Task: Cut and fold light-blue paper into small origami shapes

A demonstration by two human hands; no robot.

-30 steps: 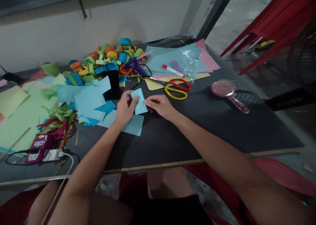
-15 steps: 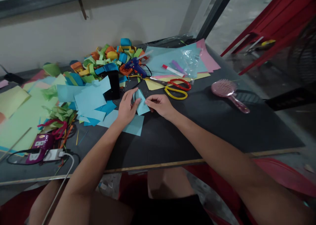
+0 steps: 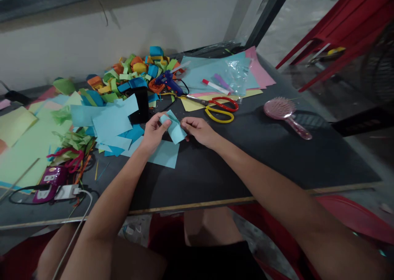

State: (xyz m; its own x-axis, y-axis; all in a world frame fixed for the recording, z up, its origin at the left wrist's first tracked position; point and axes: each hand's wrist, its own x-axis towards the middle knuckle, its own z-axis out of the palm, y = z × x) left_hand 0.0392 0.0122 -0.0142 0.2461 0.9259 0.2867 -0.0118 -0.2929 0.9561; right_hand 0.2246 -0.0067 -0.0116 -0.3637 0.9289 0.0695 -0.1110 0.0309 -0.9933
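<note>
A small folded piece of light blue paper is held between both hands above the dark table. My left hand pinches its left side, thumb on top and fingers behind. My right hand grips the right edge between thumb and fingers. Below the hands lies a flat light blue sheet. More cut blue sheets are piled left of my left hand, beside a black box-like object.
Scissors with red and yellow handles and a blue glue gun lie beyond the hands. Folded colourful paper pieces are heaped at the back. A pink hairbrush is right; a purple device with cables is left.
My left hand has shifted slightly left and closed on the paper's left side. The folded paper has turned and spread a little between the hands. My right hand has hardly moved.
</note>
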